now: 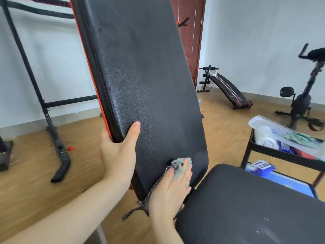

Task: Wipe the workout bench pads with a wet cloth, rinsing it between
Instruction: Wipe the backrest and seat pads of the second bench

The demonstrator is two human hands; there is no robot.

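Cloth (185,162) lies under my right hand (168,192), low on the back pad (140,67) near its bottom right corner. My fingers are straight and close together, pressing it flat to the vinyl, and a mesh tail hangs off below my palm. My left hand (117,152) grips the pad's left edge, fingers curled behind and thumb laid on the face, bracing the tilted pad against the push.

I judge the step to be wiping the back pad, at the bottom end of a stroke. The face higher up has a dull sheen, but I cannot tell how much of it is done. The seat pad (246,208), just below and to my right, carries pale specks and looks unwiped.

Next I need either another pass up the pad with firm, flat pressure, or a rinse before moving to the seat. A cart (251,143) stands to the right with a clear tub (267,122); whether it holds water I cannot tell.
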